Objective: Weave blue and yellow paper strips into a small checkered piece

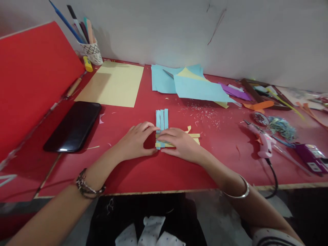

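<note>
Light-blue paper strips stand upright side by side on the red table, crossed by pale-yellow paper strips in a woven pattern. My left hand is at the left edge of the weave, its fingertips at the blue strips and its thumb near their lower end. From the right, my right hand lies across the crossing, fingers bent and pressed on the strips. It covers part of the yellow strips. Both hands steady the paper flat on the table.
A black phone and a yellow sheet lie left. Blue sheets with scissors lie at the back. At right are a pink glue gun, a bundle of thread, a purple object and a brown tray. A pen cup stands back left.
</note>
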`<state>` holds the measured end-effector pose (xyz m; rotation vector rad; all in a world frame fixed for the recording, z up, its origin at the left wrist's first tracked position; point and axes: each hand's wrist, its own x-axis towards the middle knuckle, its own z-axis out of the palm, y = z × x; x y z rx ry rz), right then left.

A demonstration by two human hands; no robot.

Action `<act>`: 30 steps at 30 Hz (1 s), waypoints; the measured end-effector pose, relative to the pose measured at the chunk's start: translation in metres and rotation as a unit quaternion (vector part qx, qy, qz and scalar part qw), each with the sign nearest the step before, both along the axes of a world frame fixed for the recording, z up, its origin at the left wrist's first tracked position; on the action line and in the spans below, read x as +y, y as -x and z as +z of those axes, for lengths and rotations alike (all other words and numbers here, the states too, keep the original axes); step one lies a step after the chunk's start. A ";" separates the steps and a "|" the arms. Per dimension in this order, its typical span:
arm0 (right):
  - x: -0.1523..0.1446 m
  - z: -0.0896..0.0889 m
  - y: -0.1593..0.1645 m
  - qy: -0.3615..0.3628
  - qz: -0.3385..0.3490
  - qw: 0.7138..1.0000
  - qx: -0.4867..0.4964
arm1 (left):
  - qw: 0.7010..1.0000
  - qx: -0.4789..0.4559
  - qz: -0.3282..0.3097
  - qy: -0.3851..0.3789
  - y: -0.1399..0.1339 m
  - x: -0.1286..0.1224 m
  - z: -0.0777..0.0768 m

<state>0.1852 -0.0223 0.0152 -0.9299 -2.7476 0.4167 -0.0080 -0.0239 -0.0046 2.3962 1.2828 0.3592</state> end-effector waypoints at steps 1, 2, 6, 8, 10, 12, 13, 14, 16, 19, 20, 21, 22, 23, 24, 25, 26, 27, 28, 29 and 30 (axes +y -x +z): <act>0.001 0.000 -0.001 0.017 0.001 1.000 0.007 | 1.000 0.002 -0.005 -0.001 0.000 0.000 0.000; 0.002 0.000 -0.002 0.027 0.001 1.000 0.011 | 1.000 0.003 -0.009 -0.001 0.001 -0.001 0.000; 0.002 -0.003 -0.003 -0.010 0.002 1.000 0.009 | 1.000 0.004 -0.020 -0.009 0.000 -0.001 0.001; 0.001 -0.004 -0.003 -0.030 0.006 1.000 0.006 | 1.000 0.004 -0.021 -0.017 0.000 -0.001 0.002; 0.000 -0.004 -0.002 -0.038 0.005 0.999 0.002 | 0.999 0.002 -0.023 -0.032 -0.001 -0.001 0.002; 0.000 -0.003 -0.001 -0.037 0.000 0.999 -0.001 | 0.998 -0.006 -0.026 -0.053 0.000 -0.001 0.001; -0.001 -0.003 -0.001 -0.035 -0.002 0.999 -0.003 | 0.997 -0.011 -0.025 -0.067 0.000 -0.002 0.001; -0.001 -0.002 0.000 -0.033 -0.003 0.999 -0.005 | 0.996 -0.017 -0.025 -0.082 0.000 -0.002 0.000; -0.001 -0.002 0.000 -0.029 -0.004 1.000 -0.009 | 0.993 -0.027 -0.031 -0.108 0.000 -0.002 0.000; -0.001 -0.001 -0.001 -0.022 -0.005 1.000 -0.013 | 0.990 -0.026 -0.065 -0.126 -0.001 -0.003 0.001; -0.001 -0.001 -0.001 -0.021 -0.004 1.000 -0.013 | 0.988 -0.019 -0.074 -0.132 -0.002 -0.003 0.001; -0.001 -0.001 -0.001 -0.020 -0.003 1.000 -0.013 | 0.987 -0.010 -0.080 -0.140 -0.003 -0.003 0.001; -0.001 -0.001 -0.001 -0.020 -0.002 1.000 -0.012 | 0.985 -0.002 -0.085 -0.151 -0.003 -0.003 0.001; -0.001 -0.001 -0.002 -0.020 -0.001 1.000 -0.012 | 0.982 0.004 -0.089 -0.164 -0.004 -0.003 0.001; -0.001 -0.001 -0.002 -0.020 -0.001 1.000 -0.012 | 0.980 0.007 -0.094 -0.177 -0.004 -0.003 0.000; -0.001 -0.001 -0.002 -0.020 -0.002 1.000 -0.011 | 0.977 0.008 -0.099 -0.189 -0.004 -0.002 0.000; -0.001 -0.001 -0.002 -0.020 -0.002 1.000 -0.011 | 0.974 0.009 -0.103 -0.199 -0.003 -0.002 -0.001; -0.001 -0.001 -0.002 -0.020 -0.003 1.000 -0.010 | 0.973 0.010 -0.106 -0.206 -0.003 -0.002 -0.001; -0.001 -0.001 -0.002 -0.022 -0.003 1.000 -0.009 | 0.972 0.010 -0.106 -0.209 -0.003 -0.002 -0.002; -0.001 -0.002 -0.002 -0.024 -0.003 1.000 -0.008 | 0.973 0.010 -0.103 -0.207 -0.003 -0.002 -0.002; -0.001 -0.002 -0.002 -0.027 -0.002 1.000 -0.006 | 0.974 0.008 -0.100 -0.202 -0.003 -0.002 -0.002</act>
